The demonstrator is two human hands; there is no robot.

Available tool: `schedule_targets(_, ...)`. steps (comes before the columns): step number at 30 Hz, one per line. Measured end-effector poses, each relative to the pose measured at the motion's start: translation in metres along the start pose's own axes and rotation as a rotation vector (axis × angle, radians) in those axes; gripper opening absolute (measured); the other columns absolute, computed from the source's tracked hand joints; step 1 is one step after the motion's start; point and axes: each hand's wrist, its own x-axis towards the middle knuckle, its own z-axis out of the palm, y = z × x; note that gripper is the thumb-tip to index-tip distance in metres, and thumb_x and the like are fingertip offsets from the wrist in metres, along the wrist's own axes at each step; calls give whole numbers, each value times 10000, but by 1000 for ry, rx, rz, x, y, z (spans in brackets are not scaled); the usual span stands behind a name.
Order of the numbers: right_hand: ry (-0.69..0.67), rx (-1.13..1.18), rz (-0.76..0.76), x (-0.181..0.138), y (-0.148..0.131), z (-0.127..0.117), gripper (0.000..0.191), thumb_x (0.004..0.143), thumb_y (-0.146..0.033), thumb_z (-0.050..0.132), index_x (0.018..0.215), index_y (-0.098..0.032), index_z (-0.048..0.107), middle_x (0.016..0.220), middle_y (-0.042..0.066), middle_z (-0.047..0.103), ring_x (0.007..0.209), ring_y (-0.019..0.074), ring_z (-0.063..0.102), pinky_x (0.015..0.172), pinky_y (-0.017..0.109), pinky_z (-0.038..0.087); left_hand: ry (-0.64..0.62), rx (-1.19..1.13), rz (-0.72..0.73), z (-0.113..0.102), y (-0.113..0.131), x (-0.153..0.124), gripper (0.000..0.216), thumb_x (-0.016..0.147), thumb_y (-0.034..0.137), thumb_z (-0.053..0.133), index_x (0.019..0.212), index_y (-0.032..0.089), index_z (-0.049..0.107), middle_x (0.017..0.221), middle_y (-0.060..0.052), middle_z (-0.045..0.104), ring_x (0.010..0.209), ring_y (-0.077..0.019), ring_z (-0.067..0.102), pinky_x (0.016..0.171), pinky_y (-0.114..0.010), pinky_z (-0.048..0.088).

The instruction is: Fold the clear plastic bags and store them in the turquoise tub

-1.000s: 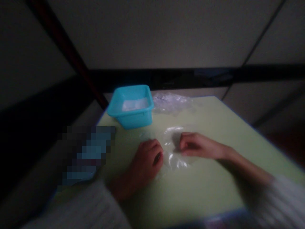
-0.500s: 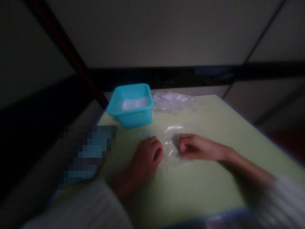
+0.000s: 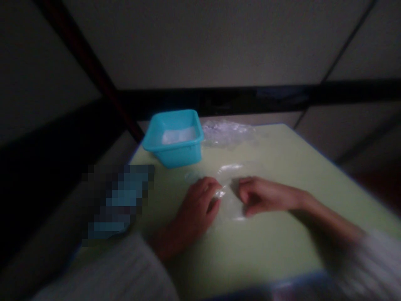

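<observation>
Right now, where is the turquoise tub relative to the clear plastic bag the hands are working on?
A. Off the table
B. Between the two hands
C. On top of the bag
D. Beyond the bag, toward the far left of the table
D: the turquoise tub stands at the table's far-left corner, apart from the clear plastic bag, which lies flat between the left hand and right hand.

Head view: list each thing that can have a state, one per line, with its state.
Clear plastic bag: flat on the table, pinched by both hands.
Left hand: fingers curled on the bag's edge.
Right hand: fingers curled on the bag.
Blue tub: upright, open, something white inside.
Plastic pile: crumpled beside the tub.
</observation>
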Motion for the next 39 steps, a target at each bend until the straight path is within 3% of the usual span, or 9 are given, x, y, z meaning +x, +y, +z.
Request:
schedule_targets(4,-4,17,9,0,-2,0,258,724,-185,744,692,-163,489,730,-22,497,664,114,458,596,229,351,-155,13,174,-5,10,-7,318,862,142,481,1175,141,537,1316,-127,494,1226,-238,445,1047,-395,361)
schedule_targets(7,-11,29,24,-1,-2,0,261,725,-189,742,695,-167,483,736,-21,502,667,116,462,601,233,358,-331,56,275,-8,16,-13,561,854,232,548,1369,99,368,1467,-154,344,1362,-258,293,1123,-418,263)
schedule_targets(10,-18,10,31,-1,-1,0,261,727,-195,740,686,-167,484,737,-21,499,666,116,462,608,240,363,-455,91,295,-8,17,-17,706,863,355,567,1440,102,249,1521,-149,239,1415,-266,171,1152,-439,196)
schedule_targets(15,-36,-2,27,0,-2,-2,267,725,-212,749,674,-166,491,726,-24,490,661,113,456,605,240,363,-527,105,280,-7,15,-18,696,885,431,531,1449,134,250,1535,-133,202,1425,-261,126,1163,-450,160)
schedule_targets(23,-44,35,3,-1,2,-2,266,717,-221,765,687,-156,509,741,-17,494,683,119,462,628,247,361,-524,98,282,-10,18,-16,713,840,400,613,1448,253,270,1528,-122,232,1417,-303,142,1131,-506,210)
schedule_targets(32,-45,72,-12,-2,3,-3,272,707,-280,770,722,-158,527,763,-9,529,718,131,490,657,260,391,-476,110,304,-11,15,-16,740,826,424,617,1448,234,264,1543,-124,178,1421,-319,106,1119,-524,224)
schedule_targets(35,-75,131,51,-5,2,-9,210,796,-316,682,761,-155,552,749,-8,545,669,120,505,590,240,410,-366,168,298,-12,11,-16,645,877,364,536,1436,172,278,1526,-143,226,1411,-299,175,1121,-510,237)
schedule_targets(39,62,59,125,-12,5,-24,182,876,-316,583,812,-146,600,764,15,607,684,132,554,623,261,446,-103,294,115,-16,1,-13,423,907,221,406,1317,121,431,1321,-140,541,1243,-254,481,1052,-446,385)
